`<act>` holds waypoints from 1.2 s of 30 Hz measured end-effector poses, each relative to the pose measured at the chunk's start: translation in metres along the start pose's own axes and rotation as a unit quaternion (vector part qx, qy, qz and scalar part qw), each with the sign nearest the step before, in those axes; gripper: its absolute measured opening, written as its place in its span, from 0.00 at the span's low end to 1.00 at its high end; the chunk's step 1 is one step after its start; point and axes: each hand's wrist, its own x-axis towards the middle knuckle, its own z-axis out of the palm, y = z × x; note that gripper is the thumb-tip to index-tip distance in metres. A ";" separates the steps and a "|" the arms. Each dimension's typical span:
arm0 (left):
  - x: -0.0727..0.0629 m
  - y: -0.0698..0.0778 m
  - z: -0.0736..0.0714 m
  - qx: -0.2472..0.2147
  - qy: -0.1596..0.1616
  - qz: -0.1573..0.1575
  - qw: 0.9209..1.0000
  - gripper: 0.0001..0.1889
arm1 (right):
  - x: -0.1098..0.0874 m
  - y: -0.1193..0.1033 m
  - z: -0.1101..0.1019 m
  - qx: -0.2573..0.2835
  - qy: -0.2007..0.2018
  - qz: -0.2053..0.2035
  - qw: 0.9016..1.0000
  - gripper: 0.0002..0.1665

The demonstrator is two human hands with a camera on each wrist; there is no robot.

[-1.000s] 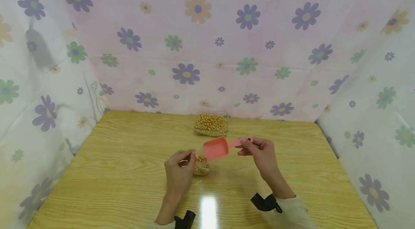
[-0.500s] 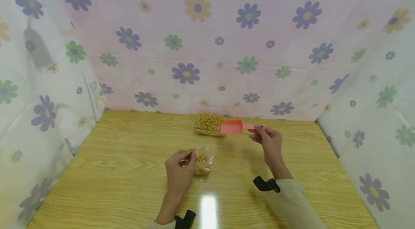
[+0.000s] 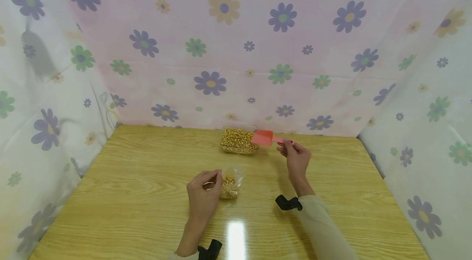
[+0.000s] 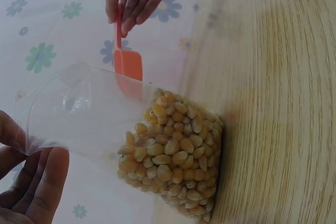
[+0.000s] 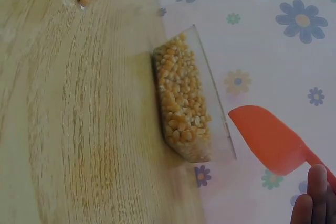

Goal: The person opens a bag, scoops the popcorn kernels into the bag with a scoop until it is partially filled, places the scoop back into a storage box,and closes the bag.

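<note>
My left hand [image 3: 205,194] pinches the top edge of a clear plastic bag [image 4: 73,103] between thumb and fingers. Corn kernels [image 4: 173,150] fill the lower part of this bag, which stands on the table. My right hand [image 3: 298,161] grips the handle of a pink scoop [image 3: 262,138]. In the head view the scoop's front edge overlaps the right side of a clear rectangular container [image 3: 239,152] of corn kernels. The right wrist view shows the scoop [image 5: 270,140] above the container's rim, tilted, with no kernels visible on it.
The wood-grain table [image 3: 147,194] bears the bag near its middle and the container at the back edge. Flower-printed cloth [image 3: 236,39] hangs behind and on both sides. Black wrist mounts [image 3: 289,203] sit on both wrists.
My right hand has moved the scoop from above the bag back and right to the container, then slightly left. The bag's mouth shows more now; my left hand has kept its place.
</note>
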 end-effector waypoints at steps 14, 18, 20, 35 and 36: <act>-0.002 -0.002 -0.001 0.001 0.002 0.000 1.000 0.06 | 0.011 -0.002 0.034 -0.153 -0.065 -0.121 0.979 0.13; -0.002 -0.002 -0.001 -0.002 0.003 0.001 1.000 0.06 | 0.020 0.001 0.046 -0.186 -0.086 -0.114 0.972 0.13; -0.003 -0.002 -0.001 -0.006 0.002 0.000 1.000 0.06 | 0.025 0.004 0.051 -0.187 -0.094 -0.095 0.973 0.12; -0.003 -0.004 0.002 0.002 0.005 -0.002 1.000 0.07 | 0.033 0.029 0.045 -0.068 -0.108 0.165 0.978 0.18; -0.004 -0.004 0.001 -0.002 0.003 -0.002 1.000 0.07 | 0.032 0.029 0.045 -0.068 -0.111 0.168 0.977 0.18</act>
